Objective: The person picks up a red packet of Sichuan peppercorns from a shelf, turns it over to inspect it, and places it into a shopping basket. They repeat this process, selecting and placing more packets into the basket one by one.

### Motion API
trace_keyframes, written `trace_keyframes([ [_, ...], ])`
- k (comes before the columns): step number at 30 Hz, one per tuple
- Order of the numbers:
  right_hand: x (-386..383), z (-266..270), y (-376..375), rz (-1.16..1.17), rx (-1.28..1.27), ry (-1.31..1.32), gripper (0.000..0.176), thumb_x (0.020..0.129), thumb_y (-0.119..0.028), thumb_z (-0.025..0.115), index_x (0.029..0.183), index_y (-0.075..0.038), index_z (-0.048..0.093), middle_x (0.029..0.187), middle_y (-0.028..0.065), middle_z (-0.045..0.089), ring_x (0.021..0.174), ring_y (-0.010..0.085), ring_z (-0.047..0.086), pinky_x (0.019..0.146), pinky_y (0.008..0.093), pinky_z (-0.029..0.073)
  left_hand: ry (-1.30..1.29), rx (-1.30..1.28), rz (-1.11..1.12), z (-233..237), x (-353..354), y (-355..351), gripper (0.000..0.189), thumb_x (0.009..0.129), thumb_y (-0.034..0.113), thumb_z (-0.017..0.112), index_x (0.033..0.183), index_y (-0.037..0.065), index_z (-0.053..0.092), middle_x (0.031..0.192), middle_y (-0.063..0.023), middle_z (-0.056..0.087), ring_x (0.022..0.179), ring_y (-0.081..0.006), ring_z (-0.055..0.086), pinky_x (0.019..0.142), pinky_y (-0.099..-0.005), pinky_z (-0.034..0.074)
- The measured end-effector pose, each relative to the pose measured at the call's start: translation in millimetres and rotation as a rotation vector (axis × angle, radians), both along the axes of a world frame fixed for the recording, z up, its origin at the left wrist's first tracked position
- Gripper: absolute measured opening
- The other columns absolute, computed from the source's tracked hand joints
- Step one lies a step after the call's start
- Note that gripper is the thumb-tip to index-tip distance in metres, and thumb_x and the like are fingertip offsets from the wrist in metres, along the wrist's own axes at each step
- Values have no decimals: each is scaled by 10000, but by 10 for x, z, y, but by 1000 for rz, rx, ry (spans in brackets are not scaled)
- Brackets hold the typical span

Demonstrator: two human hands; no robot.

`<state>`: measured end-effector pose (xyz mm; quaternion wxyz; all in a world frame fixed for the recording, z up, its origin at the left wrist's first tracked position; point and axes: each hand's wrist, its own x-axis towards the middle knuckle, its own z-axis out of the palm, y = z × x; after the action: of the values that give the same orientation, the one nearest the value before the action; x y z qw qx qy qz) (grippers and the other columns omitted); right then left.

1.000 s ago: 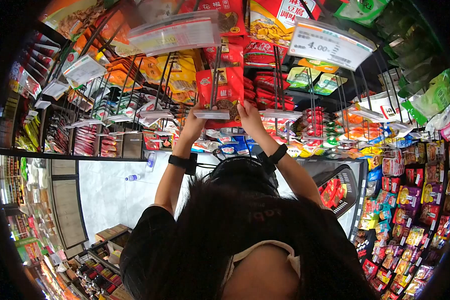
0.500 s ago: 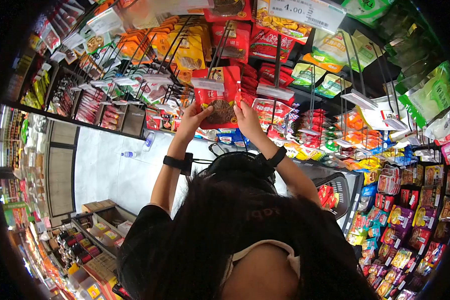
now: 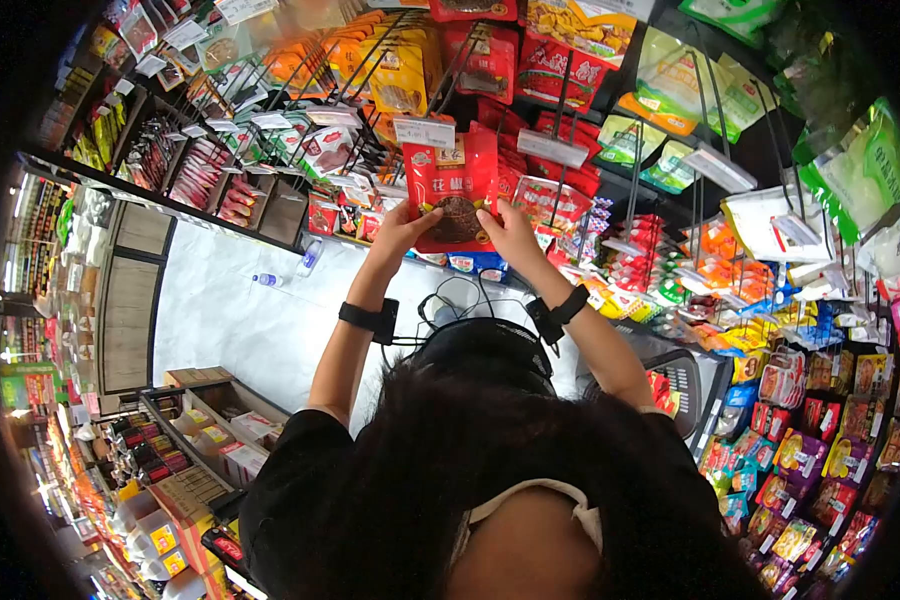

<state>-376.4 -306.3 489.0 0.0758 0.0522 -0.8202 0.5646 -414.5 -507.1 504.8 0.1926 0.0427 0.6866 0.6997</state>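
We have the red packet (image 3: 452, 190) between both hands at twelve o'clock from our head, its long axis running nearly six to twelve, with our left hand (image 3: 400, 238) at about eight o'clock on it and our right hand (image 3: 512, 238) at about four, neither clearly nearer. Each hand pinches a lower side edge, thumb across the printed front and the other fingers mostly hidden. A price tag (image 3: 424, 132) overlaps the packet's top at eleven o'clock, though we cannot tell whether a hook bears it.
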Motion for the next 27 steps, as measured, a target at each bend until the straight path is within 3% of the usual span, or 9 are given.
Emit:
trace_keyframes([
  [3,157,-156,209,105,-184,-84,243,827,-208,613,828,17,521,687,79,531,647,157,513,598,307,413,-83,-138,-132,-83,118,-6,253,818,214,648,946,-1,611,822,-28,636,721,-81,569,634,-221,443],
  [5,265,-394,435,147,-99,-67,237,816,-204,631,889,10,561,768,69,587,691,123,537,634,283,434,-28,-269,-321,-248,158,-41,277,824,204,636,994,-12,605,878,-38,643,778,-98,583,701,-234,452],
  [6,418,-258,513,131,-31,-98,242,811,-200,637,912,9,569,786,71,599,714,120,548,652,279,442,5,-295,-402,-209,213,-8,280,806,217,656,966,-10,623,878,-39,644,777,-97,579,706,-248,451],
  [9,889,-114,623,95,-30,-205,264,799,-190,650,968,2,584,841,69,625,772,114,571,695,271,458,24,-363,-483,31,479,129,285,778,235,689,917,-10,647,827,-23,640,744,-82,553,684,-243,437],
  [12,1405,-226,522,-8,-159,-346,277,790,-174,660,1003,-10,594,886,53,637,802,106,577,718,267,465,61,-361,-646,-135,642,150,295,773,237,696,916,-15,641,789,-23,632,718,-78,541,644,-253,438],
  [15,1840,-344,176,-74,-262,-394,291,785,-164,666,1028,-19,599,922,39,639,818,102,575,735,268,465,188,-462,-707,-158,886,35,342,746,308,699,905,10,645,740,-73,645,659,-132,582,595,-278,449],
  [19,2269,-355,-222,-36,-286,-378,323,792,-162,664,1070,-19,585,966,32,632,883,108,560,799,280,453,150,-386,-790,-43,1166,-209,321,760,274,689,932,9,634,780,-71,654,681,-129,593,619,-271,465],
  [25,2870,-355,-454,-239,-308,-352,297,786,-153,663,1040,-11,603,912,53,650,840,110,576,766,276,463,173,-194,-891,-314,1523,-207,321,809,250,652,1035,28,596,903,-41,639,773,-91,583,651,-243,474],
  [27,3095,-309,-445,-302,-311,-320,289,783,-134,667,1038,-13,605,926,54,652,840,116,582,771,278,466,85,-222,-964,-281,1674,-116,343,814,229,646,1075,21,567,965,-54,626,843,-111,587,723,-258,480],
])
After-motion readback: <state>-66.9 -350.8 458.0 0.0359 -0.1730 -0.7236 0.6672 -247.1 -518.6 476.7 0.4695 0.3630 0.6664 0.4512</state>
